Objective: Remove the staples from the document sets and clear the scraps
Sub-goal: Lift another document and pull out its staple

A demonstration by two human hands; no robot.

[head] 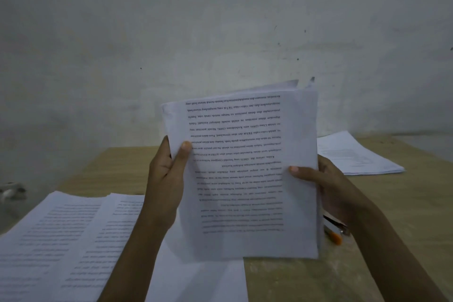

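Thumb of the left hand [166,179] pressed flat on the front page of the document set [245,167], close to its left edge; other fingers curled behind the sheets, hidden. Thumb of the right hand [326,186] laid across the front near the right edge, remaining fingers wrapped round the back, also out of sight. Two hands, then, both clamped on one set, held upright above the table [355,277], printed lines upside down, top corners at the back splayed apart. Just beside the set's lower right corner, one small orange-tipped tool [334,236], partly covered by the right palm; kind of tool not clear. Behind and right of the set, one flat paper stack [355,154] on the table. Left of the set, two overlapping printed pages [73,235] lying flat. Directly beneath the set, one more plain sheet [201,282]. Far left of the set, one blurred pale object [12,190], not identifiable.
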